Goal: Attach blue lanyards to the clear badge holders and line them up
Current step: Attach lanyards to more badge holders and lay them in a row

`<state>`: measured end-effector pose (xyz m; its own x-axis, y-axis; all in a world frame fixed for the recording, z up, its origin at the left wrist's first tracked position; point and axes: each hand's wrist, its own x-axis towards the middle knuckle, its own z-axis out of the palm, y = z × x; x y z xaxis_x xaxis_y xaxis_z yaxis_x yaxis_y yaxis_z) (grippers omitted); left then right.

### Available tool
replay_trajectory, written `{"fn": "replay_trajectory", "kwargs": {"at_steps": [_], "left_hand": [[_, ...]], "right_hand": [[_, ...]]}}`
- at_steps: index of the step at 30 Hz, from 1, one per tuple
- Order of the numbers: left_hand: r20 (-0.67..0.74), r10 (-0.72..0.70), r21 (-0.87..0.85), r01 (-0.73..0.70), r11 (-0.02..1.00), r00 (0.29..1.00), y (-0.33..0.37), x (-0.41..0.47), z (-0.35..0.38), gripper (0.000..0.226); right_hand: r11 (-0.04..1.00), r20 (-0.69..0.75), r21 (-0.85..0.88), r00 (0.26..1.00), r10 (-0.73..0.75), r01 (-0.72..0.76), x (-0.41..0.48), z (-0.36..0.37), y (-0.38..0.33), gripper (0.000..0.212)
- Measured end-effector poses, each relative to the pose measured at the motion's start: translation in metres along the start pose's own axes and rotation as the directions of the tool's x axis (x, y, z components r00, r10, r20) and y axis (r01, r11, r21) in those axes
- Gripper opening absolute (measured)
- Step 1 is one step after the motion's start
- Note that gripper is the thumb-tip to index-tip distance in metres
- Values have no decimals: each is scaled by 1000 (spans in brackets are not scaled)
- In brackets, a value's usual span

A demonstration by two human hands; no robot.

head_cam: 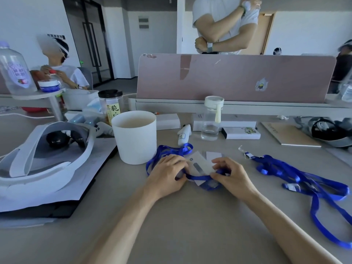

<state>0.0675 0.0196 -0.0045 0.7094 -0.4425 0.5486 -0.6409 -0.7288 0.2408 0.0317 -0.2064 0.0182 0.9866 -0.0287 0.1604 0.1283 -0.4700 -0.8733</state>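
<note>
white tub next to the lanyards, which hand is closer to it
Left. The left hand sits just right of the white tub, near its base, gripping the blue lanyard. The right hand pinches the same lanyard farther right, across the badge holder.

Both forearms reach forward, converging. Left hand [167,175] and right hand [233,178], fingers curled, each pinch the blue lanyard [198,177].

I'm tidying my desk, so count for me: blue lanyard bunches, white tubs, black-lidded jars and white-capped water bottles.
Blue lanyard bunches: 2
White tub: 1
Black-lidded jar: 1
White-capped water bottle: 1
Total: 5
</note>
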Motion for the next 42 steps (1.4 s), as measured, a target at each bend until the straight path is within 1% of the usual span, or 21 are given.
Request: {"fn": "replay_trajectory", "kwargs": {"at_steps": [3,6,8,10,12,14,15,18,20,22,24,26,28,30,32,35,37,38,40,41,42], "left_hand": [[-9,36,36,-35,999,999,2,1,-2,8],[11,42,67,-43,997,999,5,1,-4,12],[31,22,54,-24,998,999,7,1,-5,15],[60,-7,12,7,1000,998,11,1,-7,26],[90,-61,-41,65,997,994,17,1,-10,34],[80,-98,-102,106,989,992,24,1,-11,34],[71,-119,-143,129,981,990,28,1,-10,33],[137,-245,-311,277,909,960,44,4,-10,34],[213,-269,-386,334,860,939,52,6,-11,41],[260,-231,-406,324,854,937,58,7,-10,43],[279,-214,-426,320,846,936,61,7,-8,34],[254,-245,-473,341,813,936,62,8,-8,22],[204,-266,-560,335,758,942,62,9,-11,21],[151,-284,-624,314,716,947,61,10,-15,18],[124,-335,-655,331,679,934,58,10,-16,16],[122,-430,-688,388,613,895,51,13,-14,20],[142,-469,-698,424,578,872,50,14,-14,22],[151,-478,-698,436,568,865,49,14,-14,23],[164,-479,-699,444,561,863,49,13,-14,22],[166,-475,-700,443,560,864,49,13,-14,22],[167,-472,-701,441,560,865,49,14,-14,22]], "right_hand": [[964,-15,254,996,93,-86,-2,-9,-9,27],[912,-60,386,982,178,-141,-2,-16,-12,28],[852,-70,497,972,225,-162,-3,-19,-12,32],[801,-83,577,964,252,-160,-5,-21,-14,34],[745,-79,652,964,253,-142,-5,-23,-16,22],[649,-30,747,968,248,-143,-6,-22,-16,7],[609,-14,780,969,247,-143,-6,-22,-16,8],[530,28,838,979,204,-134,-4,-21,-15,30],[505,71,853,989,132,-129,-5,-20,-19,33],[498,97,857,991,94,-131,-7,-20,-22,34],[498,109,857,991,79,-134,-9,-19,-25,35],[475,98,872,992,79,-123,-10,-19,-27,36],[457,49,884,992,120,-99,-10,-19,-26,36],[516,-57,853,971,233,-74,-9,-20,-24,37],[580,-149,812,937,315,-66,-8,-20,-22,41],[615,-209,786,912,353,-58,-8,-23,-21,58],[677,-208,733,923,323,-72,-8,-23,-19,60],[750,-205,655,933,294,-93,-8,-22,-17,58],[921,-223,368,950,219,-126,-7,-16,-13,53],[975,-247,184,954,170,-126,-8,-12,-12,50],[994,-277,5,955,106,-109,-9,-8,-11,47]]}}
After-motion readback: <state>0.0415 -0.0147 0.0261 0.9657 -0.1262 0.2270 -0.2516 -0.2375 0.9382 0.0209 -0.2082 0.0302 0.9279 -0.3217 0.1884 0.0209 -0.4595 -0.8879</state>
